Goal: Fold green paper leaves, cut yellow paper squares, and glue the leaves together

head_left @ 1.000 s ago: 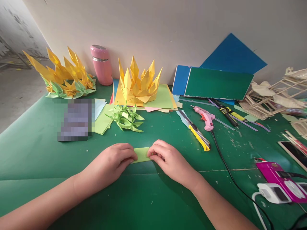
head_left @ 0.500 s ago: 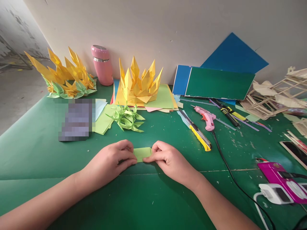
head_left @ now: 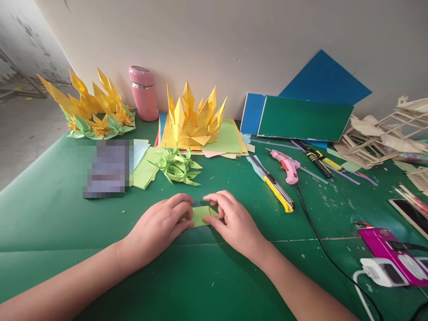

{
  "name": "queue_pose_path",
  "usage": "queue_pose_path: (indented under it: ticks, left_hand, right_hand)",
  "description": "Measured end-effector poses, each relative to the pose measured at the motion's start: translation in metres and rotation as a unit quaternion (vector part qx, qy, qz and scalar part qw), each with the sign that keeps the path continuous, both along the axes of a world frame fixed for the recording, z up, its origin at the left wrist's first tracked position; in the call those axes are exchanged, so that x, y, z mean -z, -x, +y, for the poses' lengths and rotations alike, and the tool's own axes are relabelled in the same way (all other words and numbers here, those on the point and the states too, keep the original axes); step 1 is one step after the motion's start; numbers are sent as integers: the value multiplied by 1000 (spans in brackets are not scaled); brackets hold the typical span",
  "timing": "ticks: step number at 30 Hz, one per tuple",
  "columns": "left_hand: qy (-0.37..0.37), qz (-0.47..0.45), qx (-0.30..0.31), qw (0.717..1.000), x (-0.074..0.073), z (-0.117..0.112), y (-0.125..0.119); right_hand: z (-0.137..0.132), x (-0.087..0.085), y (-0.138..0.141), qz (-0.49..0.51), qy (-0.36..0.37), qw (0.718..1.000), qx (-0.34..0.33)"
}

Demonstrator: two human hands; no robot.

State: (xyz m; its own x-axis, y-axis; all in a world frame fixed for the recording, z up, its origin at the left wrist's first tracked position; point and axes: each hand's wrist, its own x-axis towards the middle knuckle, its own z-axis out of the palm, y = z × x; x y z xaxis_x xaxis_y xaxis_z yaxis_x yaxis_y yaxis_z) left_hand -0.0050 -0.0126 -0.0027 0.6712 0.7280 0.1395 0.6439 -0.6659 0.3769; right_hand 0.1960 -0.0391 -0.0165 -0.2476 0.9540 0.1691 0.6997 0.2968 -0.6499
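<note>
Left hand (head_left: 163, 220) grasps the left end of a light green paper strip (head_left: 199, 218), thumb at the near edge, fingers curled over the end. Right hand (head_left: 234, 217) sits loosely curled at the other end: thumb on the paper, index finger stretched out over the far side; can't tell whether its other fingers grip anything. Strip lies between the two hands, low on the green counter (head_left: 200, 281), with a fold line and pointed corner showing right by the right thumb.

Well right of the right hand: magenta power strip (head_left: 376, 238), white adapter (head_left: 383, 272) touching it. Black cord (head_left: 312, 225) curves past, between that hand and the power strip.

Just beyond both hands, green folded-paper flowers (head_left: 177, 166). Ahead and right of the right hand, yellow utility knife (head_left: 279, 194), lying at a slant; past it, pink glue gun (head_left: 290, 168), cord running from its handle. Beyond the left hand, light green sheets (head_left: 145, 173), with a pixelated dark rectangle (head_left: 110, 171) beside them.

Farther, straight ahead of the hands: yellow paper crown (head_left: 200, 133) standing on a stack of coloured paper (head_left: 233, 135). Far ahead of the left hand, pink flask (head_left: 145, 102), upright, and an orange-and-green crown (head_left: 100, 128) near it. Far ahead of the right hand, green board (head_left: 306, 118) and blue board (head_left: 326, 78) lean against the wall (head_left: 200, 40).
</note>
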Motion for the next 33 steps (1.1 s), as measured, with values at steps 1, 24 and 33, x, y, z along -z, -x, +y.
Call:
queue_pose_path:
  ticks: [1, 24, 33]
  left_hand:
    - [-6, -5, 3, 1000, 0, 0, 0]
    - [-56, -36, 30, 997, 5, -8, 0]
    - [-54, -6, 23, 998, 4, -9, -1]
  right_hand:
    - [0, 1, 1, -12, -9, 1000, -5]
    - [-4, 8, 6, -104, -234, 966, -28]
    - [-7, 7, 7, -140, -278, 949, -43]
